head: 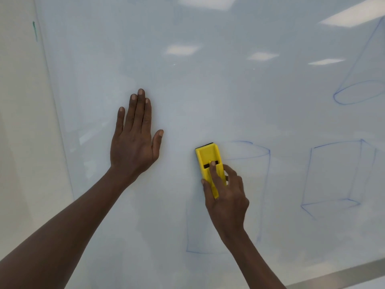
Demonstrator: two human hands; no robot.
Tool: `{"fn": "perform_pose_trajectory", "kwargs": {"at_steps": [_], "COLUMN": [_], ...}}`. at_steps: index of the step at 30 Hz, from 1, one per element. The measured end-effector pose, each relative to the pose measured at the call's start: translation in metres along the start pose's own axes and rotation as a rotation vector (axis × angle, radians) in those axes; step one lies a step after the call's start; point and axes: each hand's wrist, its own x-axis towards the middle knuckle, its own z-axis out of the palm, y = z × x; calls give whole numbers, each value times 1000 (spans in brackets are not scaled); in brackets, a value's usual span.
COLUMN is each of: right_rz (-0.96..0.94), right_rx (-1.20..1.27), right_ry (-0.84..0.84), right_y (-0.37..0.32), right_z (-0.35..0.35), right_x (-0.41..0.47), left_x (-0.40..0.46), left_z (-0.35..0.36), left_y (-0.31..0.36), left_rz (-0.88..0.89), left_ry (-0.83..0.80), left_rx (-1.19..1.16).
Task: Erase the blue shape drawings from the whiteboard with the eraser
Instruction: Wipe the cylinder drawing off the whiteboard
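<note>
A yellow eraser lies flat against the whiteboard, over the upper left part of a blue cylinder drawing. My right hand grips the eraser's lower half, index finger along its top. The cylinder's upper left outline is partly wiped away. My left hand presses flat on the board to the left, fingers straight. A blue box drawing sits right of the cylinder. A blue cone drawing is at the upper right, cut by the frame edge.
The whiteboard's left edge meets a pale wall bearing a short green mark. A grey frame strip runs along the board's bottom right. Ceiling lights reflect on the upper board.
</note>
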Motion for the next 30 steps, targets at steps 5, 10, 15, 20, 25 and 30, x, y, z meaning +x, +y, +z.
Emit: {"fn": "perform_pose_trajectory", "kwargs": {"at_steps": [5,10,15,20,25,30], "right_rz": [10,91,12,-7,87,68], "right_rx": [37,-1,11,21,3,-1], "right_ry": [-24,53,45,-23,33,74], "right_y": [22,24,5,23,41,26], "right_z": [-2,-6,-7,-10,-17,-16], "right_x": [-21,14,27,0,13,44], "left_x": [-1,-1,-2,-2,-2,-3], "left_z": [0,1,2,2,1,2], "left_y": [0,0,0,0,0,1], "left_rz": [-8,-4,-6,-20,-21,-17], "left_ry": [10,18,22,5,2,4], "left_rx": [10,8,-4,-13,-16,-17]}}
